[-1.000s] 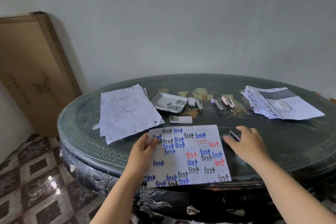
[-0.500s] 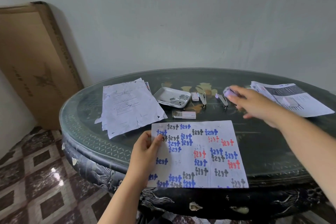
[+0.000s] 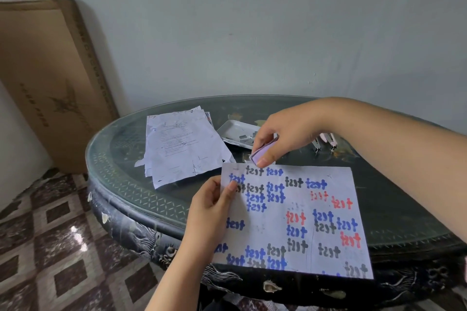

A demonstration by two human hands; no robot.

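At top edge of sheet (image 3: 265,228): lilac stapler (image 3: 261,155), pinched in right hand (image 3: 285,134).

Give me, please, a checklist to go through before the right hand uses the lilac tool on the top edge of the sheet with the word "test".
1. Sheet steadied: left hand pinches its left edge: ok.
2. Lilac tool secure: right hand has it in a thumb-and-finger grip: ok.
3. Tool at the sheet's top edge: ok.
4. Sheet edge inside the tool's mouth: cannot tell.
5. Sheet fully supported: its near edge overhangs the table rim: not ok.
6. White tray clear of the sheet: ok.
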